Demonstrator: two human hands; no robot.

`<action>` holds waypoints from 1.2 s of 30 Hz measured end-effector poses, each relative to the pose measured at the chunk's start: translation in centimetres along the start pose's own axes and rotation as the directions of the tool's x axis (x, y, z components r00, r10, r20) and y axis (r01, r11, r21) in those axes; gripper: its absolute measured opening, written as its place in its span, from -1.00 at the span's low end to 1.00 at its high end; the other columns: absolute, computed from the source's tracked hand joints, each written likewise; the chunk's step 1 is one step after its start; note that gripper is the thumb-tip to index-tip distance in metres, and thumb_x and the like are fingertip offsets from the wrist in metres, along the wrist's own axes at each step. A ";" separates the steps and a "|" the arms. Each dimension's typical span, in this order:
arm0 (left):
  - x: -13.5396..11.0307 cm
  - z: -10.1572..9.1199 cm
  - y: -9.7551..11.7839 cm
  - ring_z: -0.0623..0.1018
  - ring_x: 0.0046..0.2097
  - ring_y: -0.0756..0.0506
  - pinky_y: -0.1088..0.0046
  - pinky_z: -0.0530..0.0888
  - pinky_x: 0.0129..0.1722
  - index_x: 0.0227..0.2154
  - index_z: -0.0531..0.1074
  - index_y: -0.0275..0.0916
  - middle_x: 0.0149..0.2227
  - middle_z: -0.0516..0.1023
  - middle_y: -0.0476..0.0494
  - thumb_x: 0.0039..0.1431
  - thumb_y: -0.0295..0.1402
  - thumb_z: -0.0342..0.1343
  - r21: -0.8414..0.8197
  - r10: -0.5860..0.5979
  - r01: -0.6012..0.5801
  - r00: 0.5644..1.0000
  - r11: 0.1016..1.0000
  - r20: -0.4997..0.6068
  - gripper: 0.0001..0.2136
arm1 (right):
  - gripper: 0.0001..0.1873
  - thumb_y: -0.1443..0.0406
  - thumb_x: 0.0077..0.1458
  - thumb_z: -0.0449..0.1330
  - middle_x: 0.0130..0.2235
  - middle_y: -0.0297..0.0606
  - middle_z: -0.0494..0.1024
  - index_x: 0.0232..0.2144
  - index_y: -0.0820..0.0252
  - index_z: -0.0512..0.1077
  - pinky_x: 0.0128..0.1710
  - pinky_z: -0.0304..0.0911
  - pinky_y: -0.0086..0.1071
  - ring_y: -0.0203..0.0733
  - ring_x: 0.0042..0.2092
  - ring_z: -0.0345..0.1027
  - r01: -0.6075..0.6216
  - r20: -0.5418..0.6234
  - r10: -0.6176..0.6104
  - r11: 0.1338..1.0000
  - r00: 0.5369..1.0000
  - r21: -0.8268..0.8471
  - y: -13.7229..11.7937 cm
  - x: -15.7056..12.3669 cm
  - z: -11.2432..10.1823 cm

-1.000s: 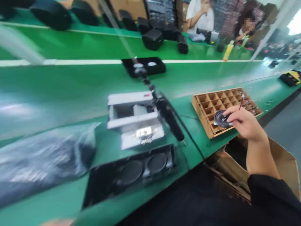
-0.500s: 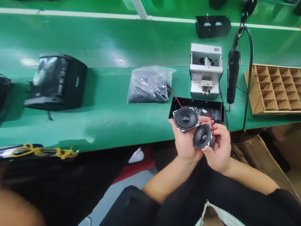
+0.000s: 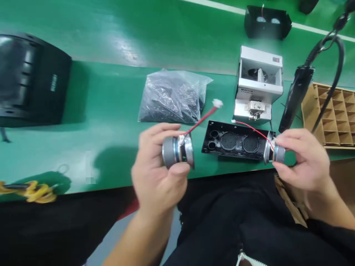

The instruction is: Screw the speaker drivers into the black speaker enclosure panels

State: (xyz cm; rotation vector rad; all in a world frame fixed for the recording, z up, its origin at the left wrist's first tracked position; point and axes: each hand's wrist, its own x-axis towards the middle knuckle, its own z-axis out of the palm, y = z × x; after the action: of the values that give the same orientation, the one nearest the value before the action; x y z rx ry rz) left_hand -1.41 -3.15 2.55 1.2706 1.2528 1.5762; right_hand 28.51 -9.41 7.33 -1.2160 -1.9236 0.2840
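Note:
My left hand [image 3: 159,170] is closed round a round speaker driver [image 3: 179,150], turned on its side, its magnet toward my palm. A red wire with a white plug [image 3: 217,103] sticks up from it. On the right, my right hand [image 3: 305,159] pinches a second speaker driver [image 3: 279,152] by its magnet, with its own red wire [image 3: 255,130] trailing left. Between the hands a black speaker housing [image 3: 235,146] lies on the bench with two mesh grilles and two small round holes showing. The second driver overlaps the housing's right end in view.
Behind the housing stands a silver machine [image 3: 259,87]. A clear bag of dark parts [image 3: 173,98] lies left of it. An electric screwdriver [image 3: 296,98] hangs at right before a cardboard divider box [image 3: 332,114]. A black device [image 3: 52,85] is far left, yellow cord [image 3: 41,192] near the edge.
My hands have moved apart, each with one speaker driver, and both drivers have turned from cone-up to sideways. The housing between them is now largely uncovered. The camera view has shifted.

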 end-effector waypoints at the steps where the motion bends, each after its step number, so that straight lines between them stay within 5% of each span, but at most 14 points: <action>1: 1.3 -0.8 -0.1 0.56 0.07 -0.36 0.00 0.54 0.29 -0.17 0.73 -0.10 -0.09 0.66 -0.22 -0.16 0.29 0.61 0.134 0.076 -0.089 0.992 0.987 0.101 -0.35 | -0.43 0.38 0.17 0.45 0.00 -0.10 0.67 0.21 -0.02 0.53 -0.05 0.66 -0.12 0.02 -0.01 0.61 0.031 0.103 -0.021 0.994 0.994 -0.101 0.6 0.9 -0.8; 3: 3.7 -1.2 0.1 0.55 -0.04 -0.32 0.02 0.55 0.25 -0.14 0.76 -0.11 -0.15 0.65 -0.21 -0.21 0.13 0.70 0.239 0.092 -0.178 0.939 0.955 0.331 -0.39 | -0.48 0.35 0.26 0.37 0.02 -0.07 0.68 0.24 0.08 0.46 -0.06 0.67 -0.15 0.02 0.00 0.64 0.117 0.319 -0.035 0.963 0.947 -0.243 1.4 2.3 -1.3; 6: 5.9 0.6 0.9 0.53 -0.19 -0.24 0.15 0.61 0.07 -0.17 0.77 -0.17 -0.19 0.62 -0.20 -0.32 -0.14 0.75 0.223 -0.134 0.008 0.820 0.975 0.556 -0.43 | -0.61 0.30 0.35 0.28 0.03 -0.03 0.69 0.19 0.14 0.43 -0.21 0.66 -0.17 0.02 -0.07 0.67 0.190 0.513 -0.004 0.931 0.858 -0.311 2.2 3.0 -0.1; 10: 6.9 3.1 0.7 0.58 -0.26 -0.21 0.08 0.62 0.08 -0.28 0.71 -0.21 -0.28 0.54 -0.12 -0.11 -0.41 0.63 0.151 -0.402 0.392 0.706 0.907 0.583 -0.70 | -0.66 0.27 0.41 0.25 0.04 0.04 0.71 0.17 0.23 0.45 -0.37 0.59 -0.17 0.02 -0.17 0.69 0.213 0.575 0.028 0.913 0.818 -0.348 2.9 2.5 1.5; 12: 7.0 3.0 0.0 0.65 -0.18 -0.28 -0.01 0.59 0.15 -0.30 0.69 -0.24 -0.32 0.49 -0.09 0.00 -0.43 0.56 0.161 -0.431 0.424 0.684 0.891 0.589 -0.79 | -0.65 0.25 0.44 0.24 0.07 0.06 0.71 0.18 0.27 0.45 -0.35 0.60 -0.17 0.02 -0.16 0.69 0.219 0.589 0.033 0.910 0.807 -0.351 3.0 2.2 1.6; 14: 7.2 2.3 -0.7 0.65 -0.14 -0.32 -0.09 0.55 0.19 -0.26 0.70 -0.23 -0.32 0.48 -0.09 -0.01 -0.34 0.58 0.248 -0.368 0.272 0.675 0.930 0.639 -0.74 | -0.66 0.25 0.45 0.23 0.08 0.05 0.71 0.19 0.27 0.45 -0.35 0.58 -0.19 0.00 -0.16 0.69 0.220 0.600 0.045 0.907 0.799 -0.360 3.0 2.1 1.5; 16: 7.4 1.4 -0.9 0.62 -0.20 -0.28 -0.06 0.57 0.14 -0.21 0.70 -0.21 -0.29 0.51 -0.11 0.01 -0.17 0.57 0.335 -0.247 -0.022 0.628 0.942 0.738 -0.67 | -0.68 0.25 0.46 0.23 0.10 0.06 0.70 0.17 0.27 0.47 -0.41 0.52 -0.20 -0.03 -0.19 0.68 0.226 0.616 0.055 0.902 0.786 -0.369 3.0 2.4 1.5; 19: 7.6 0.1 0.0 0.62 -0.25 -0.23 0.18 0.60 -0.09 -0.07 0.68 -0.11 -0.19 0.61 -0.16 0.34 -0.05 0.31 0.391 -0.138 -0.427 0.512 0.815 0.848 -0.72 | -0.71 0.25 0.44 0.26 0.06 0.05 0.70 0.11 0.27 0.51 -0.46 0.45 -0.20 -0.06 -0.25 0.65 0.244 0.655 0.066 0.896 0.753 -0.371 2.9 3.1 1.8; 21: 7.8 -0.6 1.1 0.66 -0.22 -0.23 0.28 0.55 -0.23 0.05 0.63 -0.03 -0.11 0.66 -0.15 0.48 -0.10 0.16 0.402 -0.117 -0.558 0.476 0.726 0.872 -0.74 | -0.76 0.29 0.43 0.25 -0.01 -0.01 0.70 0.07 0.27 0.53 -0.43 0.48 -0.21 -0.08 -0.29 0.62 0.250 0.677 0.077 0.894 0.732 -0.371 2.8 3.7 2.0; 24: 8.3 -1.8 2.6 0.68 -0.18 -0.20 0.28 0.53 -0.28 0.14 0.57 0.03 -0.03 0.67 -0.08 0.53 -0.11 0.13 0.388 -0.043 -0.598 0.508 0.701 0.860 -0.74 | -0.75 0.34 0.41 0.21 -0.07 -0.07 0.69 0.08 0.25 0.52 -0.45 0.49 -0.22 -0.09 -0.32 0.59 0.252 0.689 0.071 0.900 0.722 -0.357 2.8 4.1 2.0; 27: 8.6 -2.7 3.2 0.68 -0.12 -0.17 0.30 0.57 -0.20 0.18 0.55 0.04 0.02 0.67 -0.05 0.54 -0.13 0.15 0.369 -0.032 -0.557 0.523 0.744 0.852 -0.73 | -0.71 0.34 0.37 0.23 -0.04 -0.04 0.69 0.11 0.24 0.50 -0.39 0.55 -0.26 -0.08 -0.23 0.64 0.176 0.591 0.028 0.942 0.806 -0.286 2.9 3.7 1.3; 32: 8.8 -0.9 2.5 0.71 -0.05 -0.18 0.31 0.63 -0.10 0.22 0.55 -0.12 0.09 0.67 -0.18 0.51 -0.19 0.21 0.297 -0.100 -0.567 0.351 0.768 0.931 -0.68 | -0.59 0.39 0.15 0.40 -0.06 -0.12 0.66 0.05 0.13 0.52 -0.13 0.65 -0.25 -0.06 -0.06 0.61 -0.097 0.314 0.109 0.994 0.943 -0.054 3.3 1.8 -0.4; 36: 8.0 2.9 1.7 0.75 -0.10 -0.28 0.24 0.60 -0.22 0.18 0.59 -0.19 0.02 0.70 -0.21 0.35 -0.23 0.41 0.342 -0.186 -0.747 0.288 0.570 0.939 -0.60 | -0.62 0.18 0.29 0.34 -0.08 -0.10 0.58 0.11 0.08 0.47 -0.32 0.61 -0.27 -0.07 -0.15 0.58 -0.163 0.168 0.149 0.984 0.974 0.075 3.9 0.5 -0.9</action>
State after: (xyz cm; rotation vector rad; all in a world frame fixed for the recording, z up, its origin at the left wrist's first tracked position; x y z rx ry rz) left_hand -0.44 4.67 6.24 2.6299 0.7892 0.0470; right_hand 31.63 -7.26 5.96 -1.3210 -1.9327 0.5612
